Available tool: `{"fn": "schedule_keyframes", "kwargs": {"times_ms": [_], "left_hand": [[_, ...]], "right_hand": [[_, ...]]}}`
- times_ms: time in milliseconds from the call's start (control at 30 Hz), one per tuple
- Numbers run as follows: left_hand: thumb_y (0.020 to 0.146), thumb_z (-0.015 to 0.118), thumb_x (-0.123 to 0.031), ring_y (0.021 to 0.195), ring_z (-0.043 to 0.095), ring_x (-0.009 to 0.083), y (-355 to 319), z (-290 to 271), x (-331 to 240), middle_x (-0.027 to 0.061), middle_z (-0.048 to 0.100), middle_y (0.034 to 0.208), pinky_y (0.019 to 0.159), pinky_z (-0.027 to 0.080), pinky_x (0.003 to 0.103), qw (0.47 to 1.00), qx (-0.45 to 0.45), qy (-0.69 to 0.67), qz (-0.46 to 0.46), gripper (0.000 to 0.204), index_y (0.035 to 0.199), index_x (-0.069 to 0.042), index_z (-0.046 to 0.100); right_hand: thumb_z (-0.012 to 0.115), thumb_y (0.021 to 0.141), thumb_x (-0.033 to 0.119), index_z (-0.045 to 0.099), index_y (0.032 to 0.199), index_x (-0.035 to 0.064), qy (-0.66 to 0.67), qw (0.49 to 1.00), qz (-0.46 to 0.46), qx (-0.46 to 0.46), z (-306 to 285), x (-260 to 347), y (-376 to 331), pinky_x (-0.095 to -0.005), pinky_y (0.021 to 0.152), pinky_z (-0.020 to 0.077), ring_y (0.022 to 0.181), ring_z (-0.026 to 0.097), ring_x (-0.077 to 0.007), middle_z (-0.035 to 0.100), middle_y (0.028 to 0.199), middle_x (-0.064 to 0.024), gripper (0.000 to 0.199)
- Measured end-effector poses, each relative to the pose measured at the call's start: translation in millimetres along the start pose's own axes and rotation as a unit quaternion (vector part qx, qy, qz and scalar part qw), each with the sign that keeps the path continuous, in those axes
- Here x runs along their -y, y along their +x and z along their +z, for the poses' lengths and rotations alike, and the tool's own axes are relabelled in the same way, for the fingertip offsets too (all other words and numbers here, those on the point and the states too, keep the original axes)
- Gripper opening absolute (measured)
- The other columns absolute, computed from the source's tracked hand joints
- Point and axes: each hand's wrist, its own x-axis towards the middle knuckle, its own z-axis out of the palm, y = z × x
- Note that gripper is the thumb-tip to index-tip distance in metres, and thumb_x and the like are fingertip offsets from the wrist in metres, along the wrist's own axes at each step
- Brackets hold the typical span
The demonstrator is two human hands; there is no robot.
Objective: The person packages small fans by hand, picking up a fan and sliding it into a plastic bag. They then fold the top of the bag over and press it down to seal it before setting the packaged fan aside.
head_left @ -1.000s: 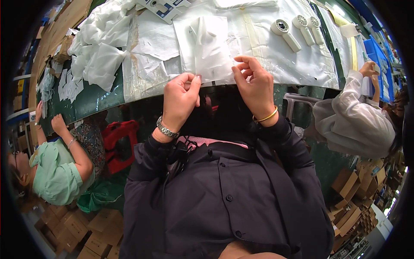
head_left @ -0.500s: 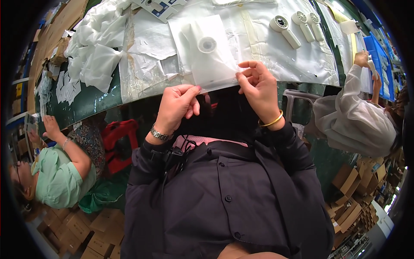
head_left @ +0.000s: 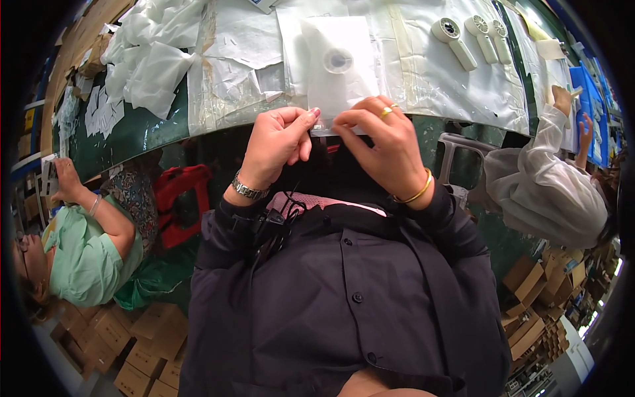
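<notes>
Both hands now sit closer together at the near edge of the clear plastic pouch (head_left: 338, 66) than half a second ago, and the pouch lies flatter on the bench with its round white part showing through the middle. A worker's left hand (head_left: 278, 142) pinches the pouch's lower left corner, thumb and fingertips closed on the film, a metal watch (head_left: 248, 190) at the wrist. Just to its right, the right hand (head_left: 380, 142), ringed and wearing a gold bangle (head_left: 413, 194), presses fingertips down on the same edge, closed on the film as well; the paired grip looks meant to keep the slippery mouth of the pouch lined up. The pouch stretches away from the fingers over the white-covered work table (head_left: 430, 86). Beyond the right hand, well apart, three white handheld fans (head_left: 473, 36) lie side by side, seemingly staged within reach. Far off past the left hand, a heap of crumpled white bags (head_left: 149, 56) spreads over the green tabletop. A co-worker in a green top (head_left: 83, 255) sits to the left, another in a white coat (head_left: 546, 182) leans in at right.
</notes>
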Motion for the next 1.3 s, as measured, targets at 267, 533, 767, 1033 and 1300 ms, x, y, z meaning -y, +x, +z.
{"fn": "schedule_keyframes", "kwargs": {"times_ms": [267,533,767,1033,1300], "left_hand": [[0.11,0.068,-0.03,0.04,0.043,0.0023,-5.5,0.2,-2.7,-0.0008,0.062,0.057,0.04,0.027,0.021,1.0,0.005,-0.007,0.002,0.035,0.091,-0.002,0.076],[0.111,0.065,-0.028,0.041,0.046,0.0025,-3.3,7.7,-3.6,-0.0019,0.061,0.056,0.039,0.029,0.02,1.0,0.01,-0.005,0.007,0.036,0.093,-0.001,0.077],[0.11,0.068,-0.029,0.04,0.044,0.0023,2.3,10.6,-2.2,-0.0018,0.061,0.055,0.04,0.027,0.022,1.0,-0.008,-0.012,0.02,0.037,0.086,-0.002,0.076],[0.108,0.07,-0.029,0.04,0.043,0.002,-8.9,-12.5,-4.4,-0.0014,0.062,0.056,0.041,0.029,0.021,1.0,0.007,0.023,-0.005,0.034,0.089,-0.002,0.078],[0.109,0.069,-0.031,0.041,0.044,0.0022,-18.8,-26.6,-1.5,-0.0015,0.062,0.056,0.042,0.03,0.021,0.998,-0.005,0.066,-0.004,0.034,0.095,-0.001,0.078]], "right_hand": [[0.082,0.088,0.009,0.074,0.099,0.0063,0.022,0.998,0.028,0.049,23.1,5.5,1.2,-0.0387,0.075,0.0527,0.083,0.067,-0.0268,0.068,0.092,-0.0063,0.014],[0.081,0.089,0.009,0.071,0.095,0.0049,-0.036,0.996,0.042,0.076,22.8,8.7,2.0,-0.0386,0.074,0.0524,0.08,0.065,-0.0268,0.065,0.089,-0.0069,0.012],[0.079,0.09,0.009,0.065,0.096,0.0046,-0.073,0.991,-0.068,0.09,21.1,-4.8,-1.3,-0.0332,0.072,0.0501,0.077,0.062,-0.0217,0.061,0.089,-0.0063,0.016],[0.07,0.101,0.006,0.06,0.095,0.0034,0.291,0.933,0.205,0.041,-70.7,-17.5,-31.0,-0.0252,0.071,0.0396,0.08,0.05,-0.0111,0.055,0.091,-0.0012,0.011],[0.07,0.104,0.017,0.069,0.105,0.0018,0.266,0.847,0.459,-0.031,-135.5,-86.9,-118.0,-0.0263,0.073,0.0442,0.078,0.057,-0.0136,0.063,0.087,-0.0007,0.015]]}}
